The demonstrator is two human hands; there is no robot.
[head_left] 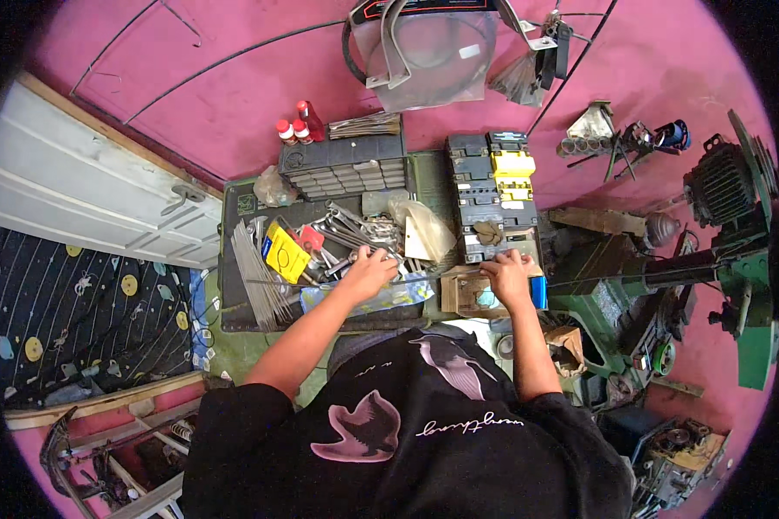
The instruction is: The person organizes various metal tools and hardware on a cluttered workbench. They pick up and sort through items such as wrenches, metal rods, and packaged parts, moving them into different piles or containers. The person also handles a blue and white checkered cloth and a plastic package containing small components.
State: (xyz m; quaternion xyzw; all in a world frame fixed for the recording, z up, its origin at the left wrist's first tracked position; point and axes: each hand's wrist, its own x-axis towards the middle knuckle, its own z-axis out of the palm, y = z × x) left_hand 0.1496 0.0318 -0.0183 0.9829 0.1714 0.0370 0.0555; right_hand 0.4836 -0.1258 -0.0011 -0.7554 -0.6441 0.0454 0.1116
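Note:
A long, thin dark cable [437, 276] runs sideways across the front of the workbench, passing through both hands. My left hand [370, 275] has its fingers curled round it, above a patterned light cloth [389, 297] and beside a pile of metal tools [350, 229]. Over an open cardboard box [467, 294], my right hand [508, 275] pinches the same cable between bent fingers. Whether it is a cable or a stiff rod is hard to tell. A yellow packet [286, 253] and a bundle of thin metal rods [260, 281] lie left of my left hand.
Boxed batteries [476, 195] stand in rows behind my right hand. A dark drawer cabinet [346, 164] with red-capped bottles [301, 130] sits at the back. A green machine [593, 303] stands close on the right; a white door [95, 173] is at left.

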